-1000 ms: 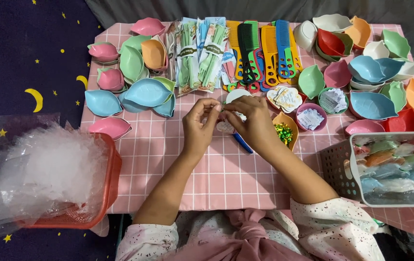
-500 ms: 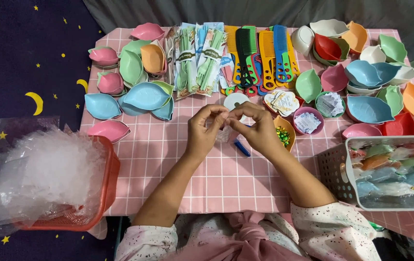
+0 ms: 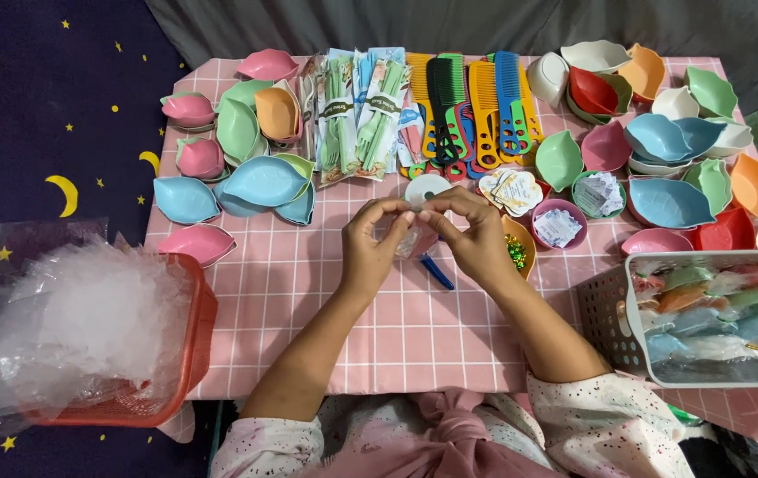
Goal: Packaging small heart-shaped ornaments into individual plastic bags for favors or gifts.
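Pinching together over the middle of the pink checked tablecloth (image 3: 379, 327), the left hand (image 3: 372, 246) and the right hand (image 3: 476, 237) share a small clear plastic packet (image 3: 411, 237) with a pinkish thing inside; what that thing is cannot be told. The fingertips of both hands close on the packet's top edge, and it hangs just above the cloth. A blue-handled tool (image 3: 436, 271) lies under the hands, and a white tape roll (image 3: 426, 188) sits just beyond them. Glossy leaf-shaped plastic bowls (image 3: 264, 181) in blue, pink, green and orange crowd both sides of the table. Toothed plastic combs (image 3: 476, 106) lie in a row at the far edge. A red mesh basket (image 3: 188, 354) of crinkled clear bags stands at the left, and a white latticed basket (image 3: 613, 310) at the right.
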